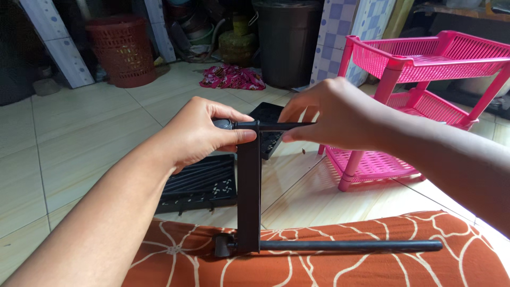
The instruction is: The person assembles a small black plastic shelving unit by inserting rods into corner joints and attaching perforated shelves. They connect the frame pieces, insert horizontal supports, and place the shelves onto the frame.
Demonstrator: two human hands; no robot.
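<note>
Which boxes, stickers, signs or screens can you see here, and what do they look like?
None in view: no package, label, sign or screen.
The left hand and right hand hold a plain black frame.
The pink plastic rack at right and the red basket at the back show no labels.

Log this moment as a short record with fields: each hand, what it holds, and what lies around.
left hand: grips the top corner of a black frame piece, thumb on its joint
right hand: pinches the upper black rod at that joint
lower rod: lies across an orange patterned cloth
floor: black slatted trays, pink plastic rack
background: red basket, dark bin
</note>
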